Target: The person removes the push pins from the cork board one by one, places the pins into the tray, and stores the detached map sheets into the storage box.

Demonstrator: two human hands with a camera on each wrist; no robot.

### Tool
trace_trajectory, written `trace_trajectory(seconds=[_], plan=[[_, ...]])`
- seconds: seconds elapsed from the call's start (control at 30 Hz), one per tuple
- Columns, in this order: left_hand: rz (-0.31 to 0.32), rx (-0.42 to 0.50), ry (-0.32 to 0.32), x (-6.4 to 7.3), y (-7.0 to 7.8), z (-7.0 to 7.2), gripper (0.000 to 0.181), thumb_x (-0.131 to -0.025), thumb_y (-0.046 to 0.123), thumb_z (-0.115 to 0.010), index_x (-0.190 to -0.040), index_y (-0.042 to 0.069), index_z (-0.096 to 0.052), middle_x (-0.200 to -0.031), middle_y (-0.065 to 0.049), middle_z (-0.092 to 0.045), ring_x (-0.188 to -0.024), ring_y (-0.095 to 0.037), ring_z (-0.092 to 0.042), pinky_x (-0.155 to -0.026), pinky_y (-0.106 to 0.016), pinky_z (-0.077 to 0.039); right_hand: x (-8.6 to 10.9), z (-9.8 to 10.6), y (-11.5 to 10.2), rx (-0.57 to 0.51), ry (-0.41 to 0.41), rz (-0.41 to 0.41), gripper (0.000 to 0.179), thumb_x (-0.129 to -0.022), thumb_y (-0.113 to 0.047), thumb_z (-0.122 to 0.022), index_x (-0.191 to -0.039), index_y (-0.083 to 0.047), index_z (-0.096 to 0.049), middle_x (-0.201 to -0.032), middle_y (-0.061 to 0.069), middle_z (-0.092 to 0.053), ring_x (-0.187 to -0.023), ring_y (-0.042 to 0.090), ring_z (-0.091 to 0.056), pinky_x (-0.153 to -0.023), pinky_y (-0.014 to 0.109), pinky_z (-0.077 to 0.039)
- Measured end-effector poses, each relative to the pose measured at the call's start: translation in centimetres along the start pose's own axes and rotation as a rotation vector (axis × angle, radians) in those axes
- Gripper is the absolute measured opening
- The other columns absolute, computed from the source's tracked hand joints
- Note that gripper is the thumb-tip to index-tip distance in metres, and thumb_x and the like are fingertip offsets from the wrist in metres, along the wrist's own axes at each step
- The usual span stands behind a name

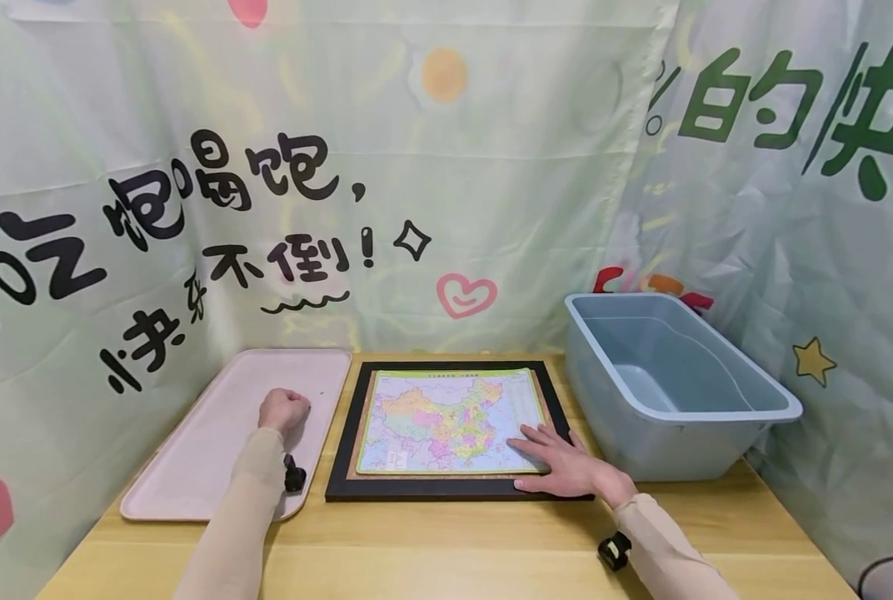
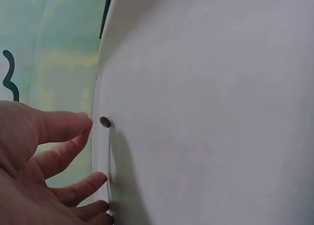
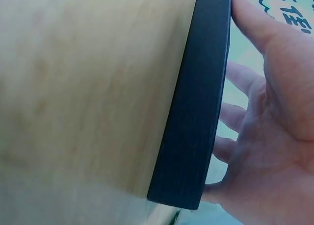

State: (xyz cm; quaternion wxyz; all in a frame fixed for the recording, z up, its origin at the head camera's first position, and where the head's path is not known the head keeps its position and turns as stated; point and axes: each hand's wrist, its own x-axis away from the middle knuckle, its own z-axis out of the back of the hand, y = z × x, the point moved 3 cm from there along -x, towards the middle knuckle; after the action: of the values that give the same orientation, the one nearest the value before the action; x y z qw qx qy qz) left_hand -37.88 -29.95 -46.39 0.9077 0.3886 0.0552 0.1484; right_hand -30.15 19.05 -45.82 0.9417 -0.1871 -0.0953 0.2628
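My left hand (image 1: 285,411) is over the pink tray (image 1: 214,450), thumb and forefinger tips close together. In the left wrist view, a small dark brown round piece (image 2: 105,122) lies on the tray just beyond those fingertips, seemingly apart from them; its exact kind is too small to tell. My right hand (image 1: 562,465) rests with spread fingers on the lower right corner of a black picture frame (image 1: 446,492). Its fingertips reach onto a colourful map sheet (image 1: 446,417) lying inside the frame on a brown backing. In the right wrist view, the palm is beside the frame's black edge (image 3: 191,102).
A grey-blue plastic tub (image 1: 641,442) stands on the right of the wooden table (image 1: 416,550), close to the frame. Printed cloth (image 1: 386,183) hangs behind the table and along both sides. Each wrist wears a small black camera.
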Motion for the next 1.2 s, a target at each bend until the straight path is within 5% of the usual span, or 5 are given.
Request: trace_trajectory(seconds=[0.4, 0.6, 0.9, 1.2], plan=[[-0.037, -0.061, 0.004, 0.7, 2.9, -0.6, 0.027, -0.094, 0.019, -0.059, -0.106, -0.003, -0.069, -0.109, -0.022, -0.066, -0.103, -0.039, -0.060, -0.087, -0.050, -0.046, -0.4, 0.2, 0.0, 0.021, 0.067, 0.073, 0.067, -0.090, -0.051, -0.064, -0.141, -0.010, -0.052, -0.152, 0.023, -0.039, -0.141, 0.049, -0.029, -0.107, 0.073, -0.019], [-0.112, -0.076, -0.104, 0.4, 4.8, -1.4, 0.026, -0.094, 0.017, -0.061, -0.105, -0.005, -0.070, -0.107, -0.023, -0.067, -0.097, -0.036, -0.063, -0.082, -0.045, -0.051, -0.4, 0.5, 0.1, 0.046, 0.091, 0.105, 0.065, -0.090, -0.047, -0.066, -0.139, -0.006, -0.054, -0.149, 0.026, -0.041, -0.139, 0.048, -0.034, -0.108, 0.067, -0.027], [-0.111, -0.015, -0.284, 1.3, 6.3, -3.7, 0.023, -0.093, 0.012, -0.063, -0.105, -0.007, -0.068, -0.084, -0.013, -0.065, -0.068, -0.018, -0.056, -0.061, -0.030, -0.050, -0.4, 0.2, 0.1, 0.038, 0.075, 0.102, 0.065, -0.091, -0.048, -0.065, -0.140, -0.007, -0.053, -0.150, 0.025, -0.040, -0.140, 0.047, -0.033, -0.108, 0.063, -0.031], [-0.095, -0.024, -0.321, 2.0, 7.5, -4.9, 0.022, -0.092, 0.016, -0.067, -0.104, -0.002, -0.070, -0.102, -0.015, -0.067, -0.084, -0.023, -0.062, -0.066, -0.030, -0.051, -0.7, 0.6, -0.2, 0.035, 0.056, 0.095, 0.066, -0.091, -0.049, -0.064, -0.140, -0.007, -0.053, -0.150, 0.026, -0.039, -0.140, 0.048, -0.032, -0.108, 0.062, -0.031]])
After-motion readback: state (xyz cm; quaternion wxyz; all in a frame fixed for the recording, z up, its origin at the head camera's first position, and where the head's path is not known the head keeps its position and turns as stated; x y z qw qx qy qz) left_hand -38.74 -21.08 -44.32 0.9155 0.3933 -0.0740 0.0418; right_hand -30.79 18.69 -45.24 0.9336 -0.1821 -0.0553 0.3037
